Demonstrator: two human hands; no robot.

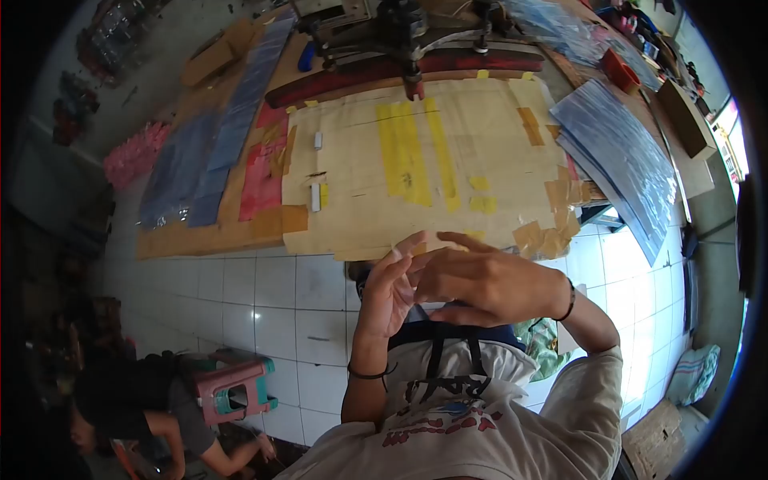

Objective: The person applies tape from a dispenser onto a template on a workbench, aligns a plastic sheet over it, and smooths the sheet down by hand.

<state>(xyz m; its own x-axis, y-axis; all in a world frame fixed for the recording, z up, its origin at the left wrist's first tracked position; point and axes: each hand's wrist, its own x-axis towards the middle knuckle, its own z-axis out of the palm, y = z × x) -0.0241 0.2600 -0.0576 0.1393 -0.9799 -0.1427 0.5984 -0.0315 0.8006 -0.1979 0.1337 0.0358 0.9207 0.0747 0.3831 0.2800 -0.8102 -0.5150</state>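
At 6 o'clock, just off the near edge of the pale taped pad [344, 176], your left hand [389, 298] and right hand [490, 286] meet in front of your shirt [472, 424], fingers bent and partly overlapping. You hide much of the space between them, so I cannot tell whether either one is closed on anything; the pad itself lies on the tabletop [192, 242] right beyond your fingertips. If you do have something thin there, the likeliest slip is a fold or drop, caused by working it in mid-air with no support beneath. Around 4 o'clock, the brown tape patches [552, 228] look wrinkled, and a lifted edge could catch a finger or drag the pad askew. Out at 3 o'clock, the clear plastic sheets [616, 152] reach past the tabletop's edge; a brush from your right elbow might send them sliding to the tiled floor [320, 280]. Toward 12 o'clock, keep your fingers clear of the dark red bar [480, 62] beneath the metal frame [412, 24]: should it move, they could be pinched. Your black wristband [571, 300] could snag there too.
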